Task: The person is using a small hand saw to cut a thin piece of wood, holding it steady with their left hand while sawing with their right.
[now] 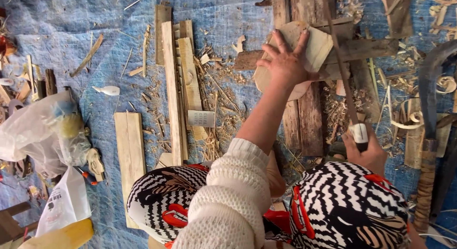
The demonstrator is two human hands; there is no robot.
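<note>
Left hand point(285, 63) spread flat, fingers splayed, pressing down on a pale wooden piece point(316, 51) in upper centre of frame — piece rests on dark weathered planks point(309, 115). Right hand point(364, 151) at lower right, fist wrapped round the white-taped handle of a long thin blade tool point(343, 77), which runs up along the piece's right edge. Curved sickle point(431, 94) far right. Pale slats point(178, 87) left of centre, plastic bag point(40, 134) at left edge — all on blue tarp point(62, 20) littered with shavings.
</note>
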